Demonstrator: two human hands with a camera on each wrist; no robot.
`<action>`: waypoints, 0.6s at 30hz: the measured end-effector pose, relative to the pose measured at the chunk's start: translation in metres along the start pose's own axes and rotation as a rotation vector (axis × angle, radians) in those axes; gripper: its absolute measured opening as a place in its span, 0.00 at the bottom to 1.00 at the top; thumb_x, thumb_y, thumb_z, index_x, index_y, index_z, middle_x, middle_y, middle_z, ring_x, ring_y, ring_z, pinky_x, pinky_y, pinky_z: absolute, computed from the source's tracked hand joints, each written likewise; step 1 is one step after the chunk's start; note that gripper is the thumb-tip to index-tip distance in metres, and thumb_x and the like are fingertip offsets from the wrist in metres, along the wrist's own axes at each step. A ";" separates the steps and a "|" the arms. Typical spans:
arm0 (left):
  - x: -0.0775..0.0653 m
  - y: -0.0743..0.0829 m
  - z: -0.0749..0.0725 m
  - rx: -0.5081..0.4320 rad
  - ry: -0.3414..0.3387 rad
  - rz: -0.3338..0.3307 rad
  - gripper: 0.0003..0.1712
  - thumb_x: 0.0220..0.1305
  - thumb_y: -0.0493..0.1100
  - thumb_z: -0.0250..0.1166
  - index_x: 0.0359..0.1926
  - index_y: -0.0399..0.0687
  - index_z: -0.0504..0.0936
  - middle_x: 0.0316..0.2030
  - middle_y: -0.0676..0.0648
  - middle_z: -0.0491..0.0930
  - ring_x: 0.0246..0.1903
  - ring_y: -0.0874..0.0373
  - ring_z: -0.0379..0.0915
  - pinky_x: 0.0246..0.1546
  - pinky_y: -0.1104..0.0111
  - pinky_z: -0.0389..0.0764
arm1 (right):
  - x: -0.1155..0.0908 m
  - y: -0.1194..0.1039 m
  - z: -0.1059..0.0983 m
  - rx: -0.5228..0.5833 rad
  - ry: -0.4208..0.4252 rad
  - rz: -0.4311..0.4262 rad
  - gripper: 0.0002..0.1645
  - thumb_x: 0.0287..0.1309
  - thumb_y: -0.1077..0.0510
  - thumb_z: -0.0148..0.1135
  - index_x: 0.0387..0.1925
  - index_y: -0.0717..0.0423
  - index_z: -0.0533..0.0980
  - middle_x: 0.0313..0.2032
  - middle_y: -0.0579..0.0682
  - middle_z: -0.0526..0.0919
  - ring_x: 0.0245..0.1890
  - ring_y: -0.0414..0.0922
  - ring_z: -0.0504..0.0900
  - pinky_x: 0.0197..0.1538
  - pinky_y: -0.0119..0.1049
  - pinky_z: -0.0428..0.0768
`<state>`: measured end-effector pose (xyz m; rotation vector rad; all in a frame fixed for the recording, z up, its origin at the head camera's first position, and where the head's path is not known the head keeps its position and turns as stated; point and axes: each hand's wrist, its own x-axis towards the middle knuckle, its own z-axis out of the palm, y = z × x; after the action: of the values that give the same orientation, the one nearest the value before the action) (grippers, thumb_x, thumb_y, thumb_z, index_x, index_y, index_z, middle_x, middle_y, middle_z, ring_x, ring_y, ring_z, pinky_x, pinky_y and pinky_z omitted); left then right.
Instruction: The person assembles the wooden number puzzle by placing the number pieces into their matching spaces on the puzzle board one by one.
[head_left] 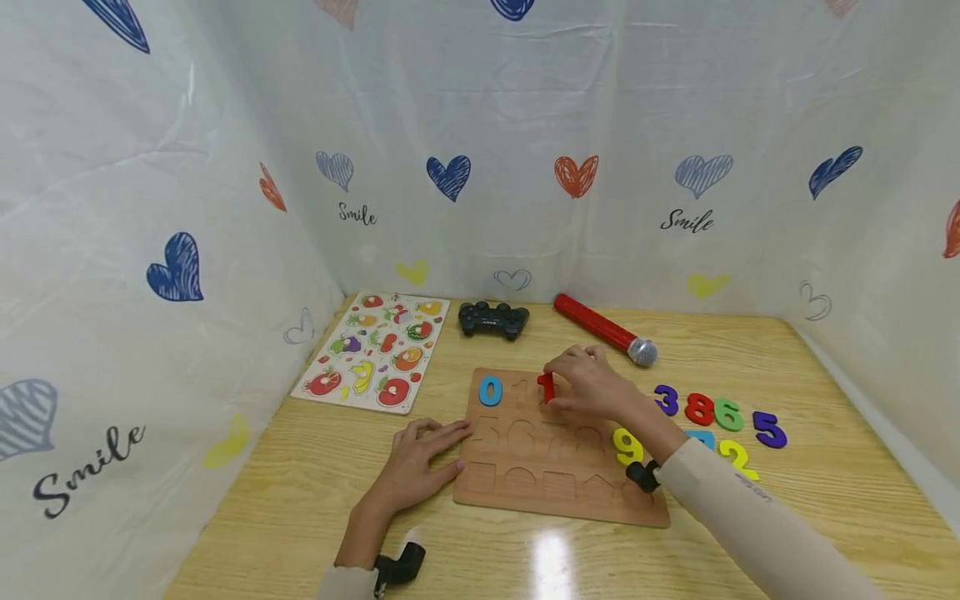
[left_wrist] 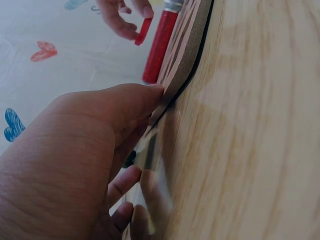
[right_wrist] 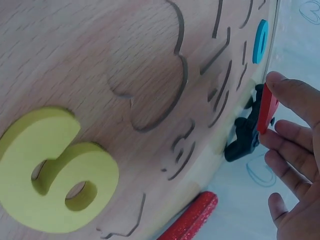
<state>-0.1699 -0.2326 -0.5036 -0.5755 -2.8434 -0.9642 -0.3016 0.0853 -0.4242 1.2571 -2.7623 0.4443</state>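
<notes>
My right hand (head_left: 588, 385) pinches a red number 1 piece (head_left: 548, 388) between thumb and fingertips, over the top row of a wooden number board (head_left: 517, 454). In the right wrist view the red piece (right_wrist: 268, 109) stands on edge above the board. A blue 0 (head_left: 491, 391) sits in the board's top left slot, beside the outlined 1 slot. My left hand (head_left: 416, 467) rests at the board's left edge, fingers extended; its thumb tip touches that edge in the left wrist view. A yellow 9 (head_left: 627, 447) lies on the board's right side, near my right wrist.
Loose numbers lie right of the board: purple 3 (head_left: 666, 400), red 8 (head_left: 699, 409), green 6 (head_left: 728, 414), purple 5 (head_left: 769, 429), yellow 2 (head_left: 738, 460). Behind are a fruit puzzle board (head_left: 382, 367), a black game controller (head_left: 492, 320) and a red microphone (head_left: 600, 325).
</notes>
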 end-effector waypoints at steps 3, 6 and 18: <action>-0.001 0.000 0.000 0.006 0.004 0.002 0.29 0.69 0.56 0.64 0.70 0.63 0.74 0.70 0.61 0.68 0.62 0.50 0.58 0.57 0.45 0.55 | 0.005 -0.004 0.001 0.003 -0.015 0.006 0.29 0.51 0.49 0.78 0.53 0.57 0.81 0.50 0.49 0.84 0.54 0.51 0.73 0.56 0.58 0.58; -0.001 0.001 0.000 0.010 0.006 0.005 0.29 0.69 0.56 0.63 0.70 0.63 0.74 0.70 0.61 0.68 0.62 0.50 0.58 0.56 0.45 0.55 | 0.009 -0.007 0.003 0.004 -0.022 0.008 0.30 0.52 0.48 0.78 0.54 0.57 0.81 0.51 0.50 0.84 0.54 0.51 0.73 0.56 0.58 0.58; 0.000 0.000 0.000 -0.002 -0.005 0.000 0.30 0.69 0.57 0.63 0.70 0.64 0.73 0.70 0.61 0.67 0.62 0.51 0.58 0.57 0.46 0.55 | 0.022 -0.009 0.014 -0.020 -0.040 0.033 0.31 0.53 0.47 0.77 0.55 0.57 0.81 0.53 0.50 0.84 0.54 0.50 0.72 0.57 0.58 0.57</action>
<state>-0.1701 -0.2328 -0.5040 -0.5786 -2.8475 -0.9665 -0.3088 0.0594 -0.4317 1.2309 -2.8169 0.3974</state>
